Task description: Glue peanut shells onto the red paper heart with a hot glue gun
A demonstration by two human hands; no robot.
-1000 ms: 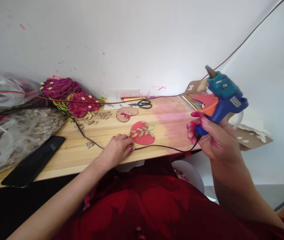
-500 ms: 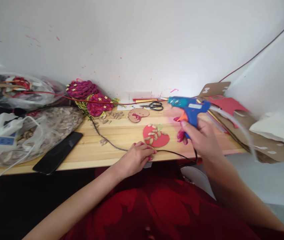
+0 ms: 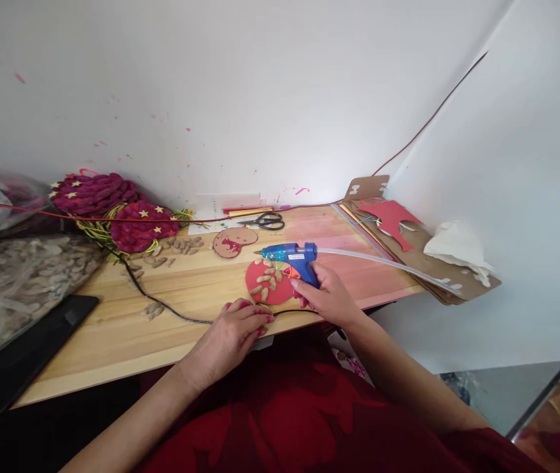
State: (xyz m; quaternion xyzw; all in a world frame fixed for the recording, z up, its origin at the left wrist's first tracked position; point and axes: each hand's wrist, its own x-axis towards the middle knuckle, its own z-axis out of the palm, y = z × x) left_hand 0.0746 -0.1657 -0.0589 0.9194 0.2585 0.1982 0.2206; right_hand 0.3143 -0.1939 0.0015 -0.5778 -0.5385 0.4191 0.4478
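My right hand (image 3: 324,292) is wrapped round the handle of a blue glue gun (image 3: 294,255), its nozzle pointing left above the red heart-shaped piece (image 3: 280,292). A long clear glue stick (image 3: 373,256) comes out of the gun's back. Several peanuts (image 3: 260,278) lie on the red piece. My left hand (image 3: 240,322) rests at the table's front edge, fingers bent together at the lower edge of the red piece; what they hold, if anything, is too small to name.
Black scissors (image 3: 270,221) and a brown heart-shaped piece (image 3: 233,242) lie behind. On the left are purple yarn bundles (image 3: 144,226), loose peanuts (image 3: 185,246), a bag of peanuts (image 3: 18,282) and a black phone (image 3: 28,355). Cardboard (image 3: 450,284) lies at the right; a black cord (image 3: 171,308) crosses the front.
The glue gun in my right hand has come down and left, over the red piece. The camera's view has turned to the right. My left hand stays beside the red piece.
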